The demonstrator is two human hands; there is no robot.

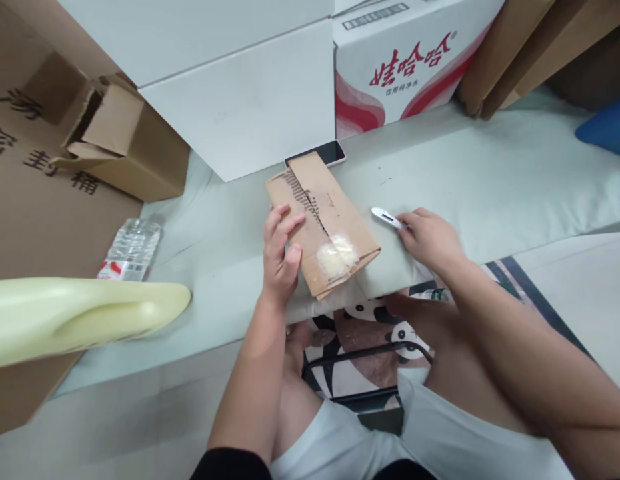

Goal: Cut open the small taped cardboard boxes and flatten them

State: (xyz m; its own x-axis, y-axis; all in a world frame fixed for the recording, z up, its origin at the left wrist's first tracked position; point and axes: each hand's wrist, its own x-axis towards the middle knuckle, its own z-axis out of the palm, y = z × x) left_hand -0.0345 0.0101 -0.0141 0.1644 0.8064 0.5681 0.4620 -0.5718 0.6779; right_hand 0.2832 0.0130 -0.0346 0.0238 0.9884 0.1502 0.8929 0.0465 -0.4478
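Note:
A flat cardboard package (pixel 335 207) lies tilted on the pale green cloth, its top torn along a corrugated strip and a patch of clear tape near its front end. My left hand (pixel 281 253) rests against its left edge, fingers bent over the top face and apart from one another. To the right of the package, my right hand (pixel 430 237) pinches the end of a slim white cutter (pixel 386 217) close to the cloth. No blade can be made out. Behind the package lies a dark-screened phone (pixel 333 153), partly covered by it.
White boxes (pixel 250 100) and a red-and-white carton (pixel 405 73) stand at the back. An open cardboard box (pixel 150 150), a plastic bottle (pixel 135 247) and a yellow-green object (pixel 90 317) are on the left. Brown cardboard (pixel 530 53) and a blue item (pixel 607 130) are at right.

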